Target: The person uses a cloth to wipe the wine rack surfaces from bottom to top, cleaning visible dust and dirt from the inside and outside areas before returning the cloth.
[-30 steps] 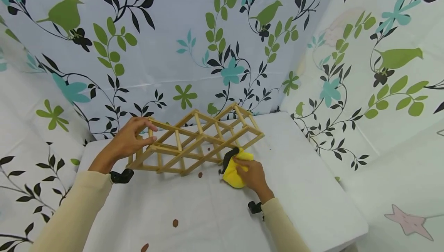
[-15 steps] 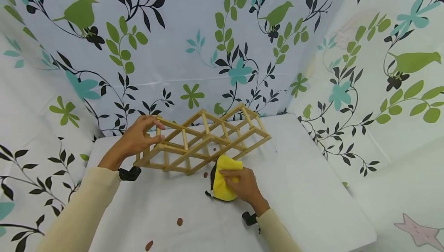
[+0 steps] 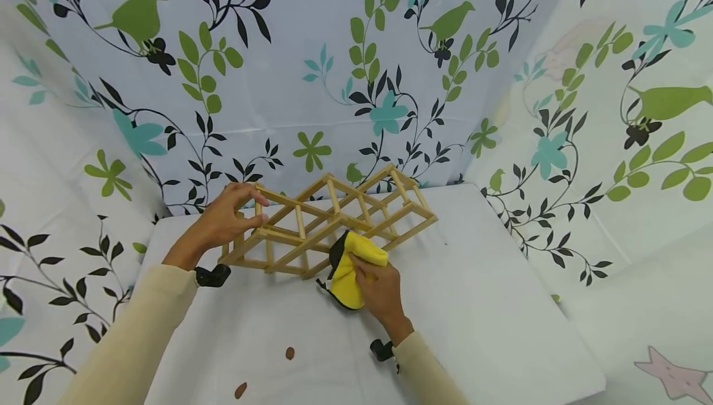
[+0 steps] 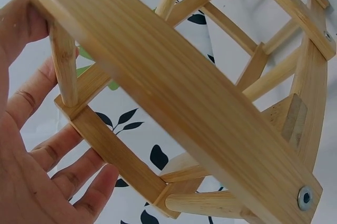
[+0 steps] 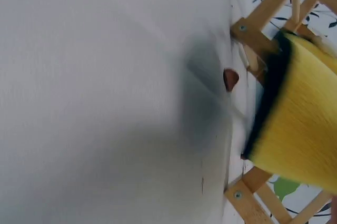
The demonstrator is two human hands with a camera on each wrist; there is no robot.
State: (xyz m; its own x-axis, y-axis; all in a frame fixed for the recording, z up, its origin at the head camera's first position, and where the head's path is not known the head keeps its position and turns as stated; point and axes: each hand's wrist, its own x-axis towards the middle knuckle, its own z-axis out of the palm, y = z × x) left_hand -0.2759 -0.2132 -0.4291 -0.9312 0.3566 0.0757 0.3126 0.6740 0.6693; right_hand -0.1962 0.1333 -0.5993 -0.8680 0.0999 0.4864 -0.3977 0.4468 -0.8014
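Observation:
A folding wooden lattice rack (image 3: 303, 246) made of slats and dowels stands toward the far side of the table. My left hand (image 3: 220, 222) grips its left end; in the left wrist view thumb and fingers lie around a short dowel beside a wide slat (image 4: 174, 87). In my right hand (image 3: 381, 290) is a yellow cloth (image 3: 346, 284) with a black edge, pinched and bunched against the rack's near lower middle. The right wrist view shows the cloth (image 5: 300, 124) blurred in front of the slats, with that hand almost wholly out of frame.
The table (image 3: 479, 306) has a white cover, its right edge sloping toward the front. Small brown spots (image 3: 289, 353) mark the cover near the front. Behind the rack hangs a curtain (image 3: 312, 101) printed with leaves and birds.
My right hand has carried the yellow cloth leftward along the rack, pulling toward me and then back up against it. The left hand keeps its grip; the head view has shifted slightly.

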